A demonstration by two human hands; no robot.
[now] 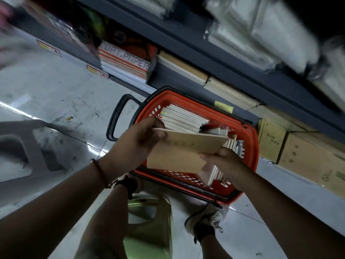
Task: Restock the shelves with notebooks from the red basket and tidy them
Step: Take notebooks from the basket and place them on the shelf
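Note:
A red basket [248,152] with black handles stands on the floor in front of the shelf. Inside it lie several white-edged notebooks [183,117] stacked at the far end and more on edge at the right side. Above the basket I hold a small stack of tan kraft-cover notebooks [192,144]. My left hand [138,141] grips the stack's left end, thumb on top. My right hand [222,161] holds its lower right corner from below, fingers curled round the edge.
The dark grey shelf [186,71] runs diagonally across the top, holding copy paper reams [125,62], tan notebooks [184,68] and plastic-wrapped packs [261,34]. Cardboard boxes [298,152] sit at floor level on the right. A grey step stool [24,146] stands left; a green stool [149,221] sits under me.

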